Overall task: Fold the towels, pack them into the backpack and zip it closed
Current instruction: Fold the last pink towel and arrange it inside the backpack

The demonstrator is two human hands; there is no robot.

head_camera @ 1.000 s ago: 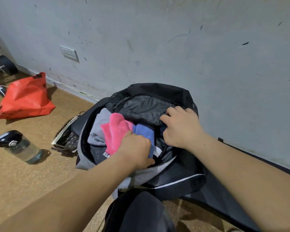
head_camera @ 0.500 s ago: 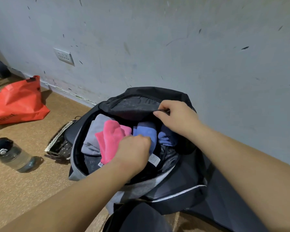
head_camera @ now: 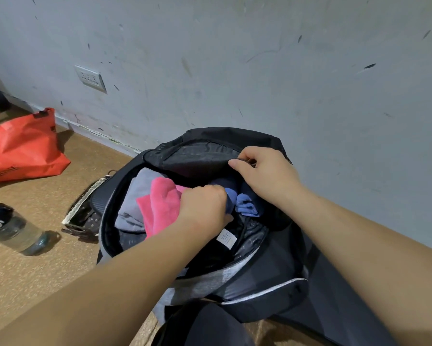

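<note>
A black and grey backpack (head_camera: 267,278) lies open on the floor against the wall. Inside it sit a grey towel (head_camera: 137,196), a pink towel (head_camera: 160,206) and a blue towel (head_camera: 247,207). My left hand (head_camera: 202,208) is down in the opening, its fingers curled around the blue towel between the pink one and the bag's right side. My right hand (head_camera: 267,176) pinches the upper edge of the backpack's opening and holds it up and back. A white label (head_camera: 226,238) shows on the dark lining below my left hand.
A red bag (head_camera: 25,148) lies on the brown floor at the left. A clear water bottle (head_camera: 12,228) with a black lid lies nearer. A dark patterned item (head_camera: 85,211) sits beside the backpack's left side. The grey wall with a socket (head_camera: 91,78) stands right behind.
My right hand moved from the inner lining up to the backpack's upper rim and lifted it. My left hand pushed the blue towel deeper into the bag.
</note>
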